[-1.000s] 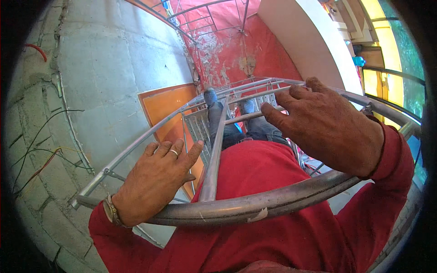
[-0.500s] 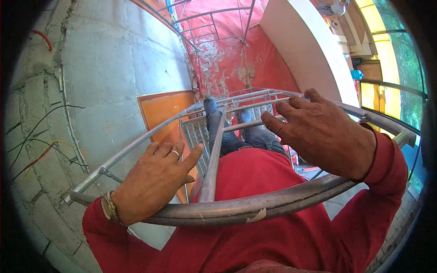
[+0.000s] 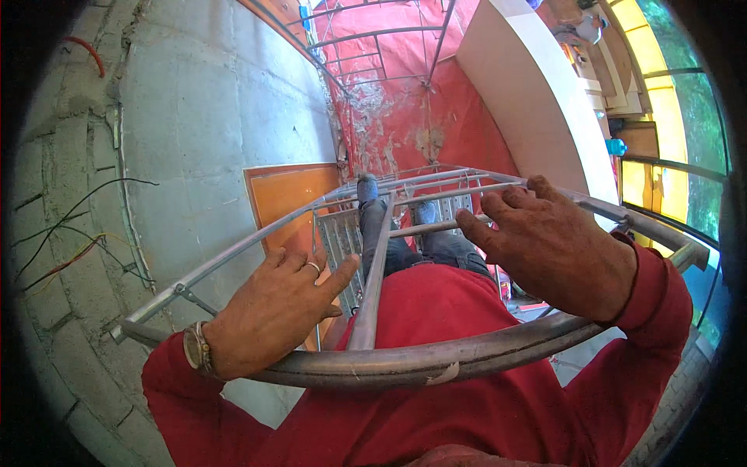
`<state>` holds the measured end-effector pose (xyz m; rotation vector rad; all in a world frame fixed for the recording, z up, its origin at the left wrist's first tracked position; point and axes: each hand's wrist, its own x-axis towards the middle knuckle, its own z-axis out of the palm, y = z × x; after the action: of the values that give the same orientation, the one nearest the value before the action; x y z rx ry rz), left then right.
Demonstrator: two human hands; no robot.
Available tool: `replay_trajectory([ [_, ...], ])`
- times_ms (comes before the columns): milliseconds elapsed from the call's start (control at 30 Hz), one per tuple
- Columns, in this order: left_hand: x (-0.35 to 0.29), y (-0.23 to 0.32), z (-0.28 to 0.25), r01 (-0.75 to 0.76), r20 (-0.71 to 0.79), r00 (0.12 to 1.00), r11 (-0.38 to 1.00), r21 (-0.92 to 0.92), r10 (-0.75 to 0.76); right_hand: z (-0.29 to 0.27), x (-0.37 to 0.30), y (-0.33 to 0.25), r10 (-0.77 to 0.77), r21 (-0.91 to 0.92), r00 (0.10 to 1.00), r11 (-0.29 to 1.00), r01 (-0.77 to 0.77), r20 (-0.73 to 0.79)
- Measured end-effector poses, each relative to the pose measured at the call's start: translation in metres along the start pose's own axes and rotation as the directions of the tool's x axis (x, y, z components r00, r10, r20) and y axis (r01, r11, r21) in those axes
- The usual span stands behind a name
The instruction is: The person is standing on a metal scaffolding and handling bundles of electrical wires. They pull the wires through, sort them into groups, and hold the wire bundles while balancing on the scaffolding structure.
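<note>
A grey metal scaffold frame surrounds my legs, and its thick front tube (image 3: 389,366) runs across just before my red shirt. My left hand (image 3: 272,315), with a ring and a wristwatch (image 3: 198,349), lies over the left part of this tube. Its fingers are stretched out and grip nothing. At the right, my right hand (image 3: 556,245) rests its heel by the tube, fingers spread loosely over the frame's inner bars. A straight metal bar (image 3: 373,280) slants between the hands. Below, my shoes stand at a perforated metal platform (image 3: 338,241), partly hidden by bars.
A grey plastered wall (image 3: 226,93) and rough blockwork with loose wires (image 3: 93,241) are at the left. An orange panel (image 3: 292,198) adjoins the wall. Red sheeting (image 3: 467,117) covers the floor ahead, beside a pale board (image 3: 537,86). Another metal frame (image 3: 381,31) stands at the far end.
The view has shifted slightly, so the surroundings sit a little lower and farther right. Both hands stay on the scaffold frame with almost the same pose.
</note>
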<state>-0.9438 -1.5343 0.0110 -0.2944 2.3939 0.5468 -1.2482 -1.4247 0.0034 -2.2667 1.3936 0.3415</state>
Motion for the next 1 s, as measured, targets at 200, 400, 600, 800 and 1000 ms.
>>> replay_trajectory([
  [200,-0.001,0.0,0.002,0.006,-0.009,1.0,1.0,0.03,-0.005,0.001,-0.001,0.001,-0.033,0.0,0.999,0.999,0.033,0.001],
  [400,-0.001,-0.001,0.004,-0.047,-0.039,0.998,0.999,-0.001,0.047,0.0,-0.004,0.001,-0.045,0.002,0.999,0.999,0.045,-0.001],
  [600,-0.001,0.002,0.006,-0.036,-0.047,0.998,0.999,-0.017,0.035,0.001,-0.008,0.0,-0.067,-0.027,0.997,0.997,0.066,-0.045],
  [800,-0.001,0.001,0.008,-0.067,-0.086,0.994,0.998,0.001,0.067,0.009,-0.007,0.002,-0.084,-0.034,0.987,0.996,0.08,-0.134],
  [1000,-0.002,0.005,0.006,-0.026,0.012,1.0,1.0,-0.001,0.026,0.005,-0.008,0.001,-0.098,0.005,0.988,0.995,0.099,-0.123],
])
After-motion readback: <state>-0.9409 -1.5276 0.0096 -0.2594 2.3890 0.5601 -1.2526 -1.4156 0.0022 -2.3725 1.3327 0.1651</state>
